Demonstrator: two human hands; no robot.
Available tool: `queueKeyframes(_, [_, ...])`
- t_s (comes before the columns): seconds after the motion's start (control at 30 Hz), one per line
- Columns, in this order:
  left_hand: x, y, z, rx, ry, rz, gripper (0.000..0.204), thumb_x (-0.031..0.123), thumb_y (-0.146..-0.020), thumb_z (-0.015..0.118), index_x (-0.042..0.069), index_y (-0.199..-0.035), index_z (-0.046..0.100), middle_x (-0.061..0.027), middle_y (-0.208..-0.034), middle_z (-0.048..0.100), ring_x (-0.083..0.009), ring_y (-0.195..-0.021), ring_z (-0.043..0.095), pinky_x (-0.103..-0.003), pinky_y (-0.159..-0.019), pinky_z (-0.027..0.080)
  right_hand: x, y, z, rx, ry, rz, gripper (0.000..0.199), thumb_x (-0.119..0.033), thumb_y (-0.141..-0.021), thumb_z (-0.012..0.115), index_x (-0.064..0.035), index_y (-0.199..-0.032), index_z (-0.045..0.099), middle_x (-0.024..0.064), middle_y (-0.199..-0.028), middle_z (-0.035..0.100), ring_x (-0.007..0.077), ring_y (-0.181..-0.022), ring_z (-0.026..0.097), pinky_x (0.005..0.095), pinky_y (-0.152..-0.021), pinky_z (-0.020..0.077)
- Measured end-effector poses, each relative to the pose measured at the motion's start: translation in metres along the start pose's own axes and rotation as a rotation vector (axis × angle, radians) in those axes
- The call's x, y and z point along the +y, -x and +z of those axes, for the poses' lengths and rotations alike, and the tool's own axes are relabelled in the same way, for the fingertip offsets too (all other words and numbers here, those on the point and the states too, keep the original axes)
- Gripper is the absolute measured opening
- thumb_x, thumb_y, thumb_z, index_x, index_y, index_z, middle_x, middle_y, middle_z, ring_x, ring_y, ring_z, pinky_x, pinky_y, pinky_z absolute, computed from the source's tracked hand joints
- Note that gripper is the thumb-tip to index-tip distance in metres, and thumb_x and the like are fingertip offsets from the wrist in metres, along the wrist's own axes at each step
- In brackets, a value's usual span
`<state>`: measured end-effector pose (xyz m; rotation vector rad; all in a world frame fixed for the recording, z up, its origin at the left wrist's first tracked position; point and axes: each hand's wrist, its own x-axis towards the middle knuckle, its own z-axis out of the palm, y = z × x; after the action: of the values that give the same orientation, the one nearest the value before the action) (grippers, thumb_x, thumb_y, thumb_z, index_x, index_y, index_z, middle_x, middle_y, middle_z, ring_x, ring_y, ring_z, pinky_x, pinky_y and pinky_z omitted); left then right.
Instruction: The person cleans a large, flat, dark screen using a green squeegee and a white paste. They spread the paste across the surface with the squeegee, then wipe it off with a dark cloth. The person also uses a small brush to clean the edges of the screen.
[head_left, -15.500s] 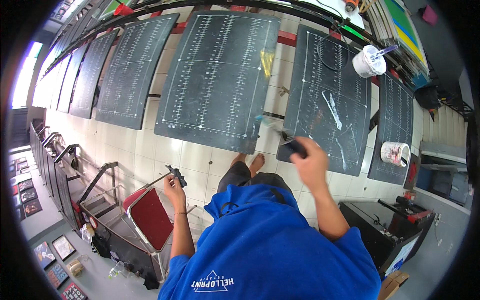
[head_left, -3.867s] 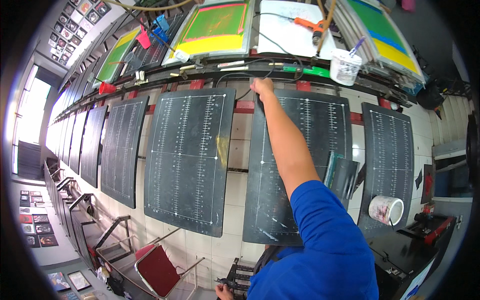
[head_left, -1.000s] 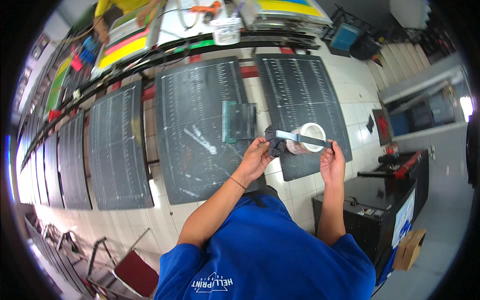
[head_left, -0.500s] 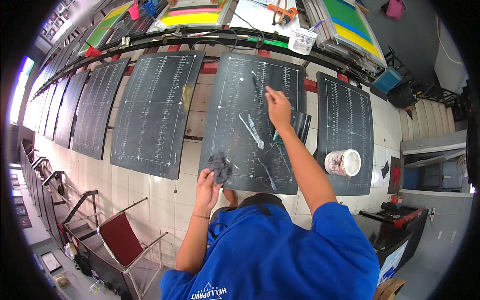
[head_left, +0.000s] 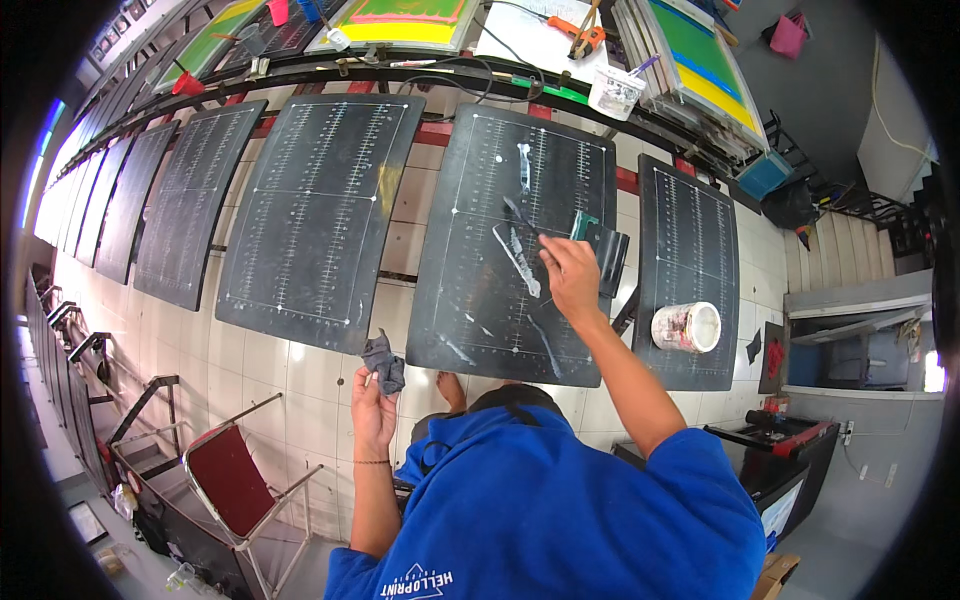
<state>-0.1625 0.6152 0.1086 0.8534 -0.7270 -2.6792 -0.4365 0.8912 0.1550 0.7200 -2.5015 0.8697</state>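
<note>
My right hand (head_left: 570,272) is closed on a thin dark spatula (head_left: 518,212), its blade just over the middle of the black ruled board (head_left: 470,250). White smears of paste lie on that board: a short one (head_left: 525,168) beyond the blade, a long thick one (head_left: 520,262) beside it, and thinner streaks nearer me. My left hand (head_left: 374,405) pinches a crumpled dark grey rag (head_left: 383,365) off the board's near left corner. By my right hand, at the board's right edge, lies a black curved piece (head_left: 611,262) with a green part (head_left: 584,225).
More ruled boards (head_left: 310,215) run leftward; another (head_left: 690,240) on the right bears a white paint-stained tub (head_left: 686,327). Along the far rail stand a white cup (head_left: 615,92), an orange heat gun (head_left: 577,36) and stacked screen frames (head_left: 690,75). A red chair (head_left: 230,480) is behind on the left.
My right hand has drawn the spatula nearer, and a short white smear now shows at the far part of the board. My left hand has moved the rag left, off the board.
</note>
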Motion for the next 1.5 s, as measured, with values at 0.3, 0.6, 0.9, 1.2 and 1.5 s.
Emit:
queueKeyframes(0.3, [0.018,0.007,-0.005,0.004,-0.03,0.027,0.016,0.002,-0.101,0.044,0.005,-0.117,0.046,-0.0165,-0.12,0.06,-0.0259,-0.11,0.063,-0.039,-0.095,0.055,-0.017,0.044,0.066,0.193,-0.815,1.351,0.029,-0.023,-0.096,0.061,0.0,-0.112,0.066,0.0077,-0.097,0.07,0.0101,-0.073,0.059,0.0263,-0.047,0.0481])
queueKeyframes(0.6, [0.01,0.003,-0.016,0.017,-0.075,-0.005,0.018,0.003,-0.101,0.046,0.006,-0.118,0.046,-0.0149,-0.119,0.061,-0.0244,-0.108,0.064,-0.038,-0.092,0.056,-0.042,0.113,-0.027,0.275,-0.972,1.172,0.034,-0.029,-0.096,0.063,-0.0039,-0.12,0.064,0.007,-0.105,0.067,0.0083,-0.082,0.057,0.0245,-0.051,0.0488])
queueKeyframes(0.9, [0.004,-0.019,0.005,-0.097,-0.156,-0.064,0.017,0.005,-0.101,0.047,0.005,-0.118,0.047,-0.0155,-0.119,0.061,-0.0236,-0.107,0.064,-0.037,-0.091,0.057,0.021,0.133,-0.305,0.756,-0.059,0.9,0.022,-0.018,-0.098,0.057,-0.0011,-0.103,0.069,0.0041,-0.088,0.065,0.0068,-0.071,0.056,0.021,-0.052,0.0475])
queueKeyframes(1.2, [-0.012,-0.036,0.065,-0.177,-0.248,-0.117,0.012,0.006,-0.101,0.049,0.009,-0.112,0.048,-0.0098,-0.112,0.063,-0.0207,-0.098,0.066,-0.034,-0.079,0.061,0.118,0.146,-0.27,0.162,0.519,0.718,0.02,-0.021,-0.09,0.063,-0.0028,-0.095,0.07,0.0169,-0.08,0.068,0.0286,-0.068,0.065,0.0382,-0.065,0.0495])
queueKeyframes(1.5, [-0.032,-0.034,0.066,-0.145,-0.269,-0.137,0.012,0.007,-0.101,0.05,0.01,-0.112,0.05,-0.0074,-0.11,0.064,-0.0183,-0.093,0.066,-0.031,-0.073,0.062,0.122,0.172,-0.297,0.535,-0.248,1.065,0.02,-0.016,-0.093,0.062,0.0016,-0.097,0.07,0.0035,-0.075,0.065,0.0088,-0.065,0.059,0.0234,-0.058,0.0492])
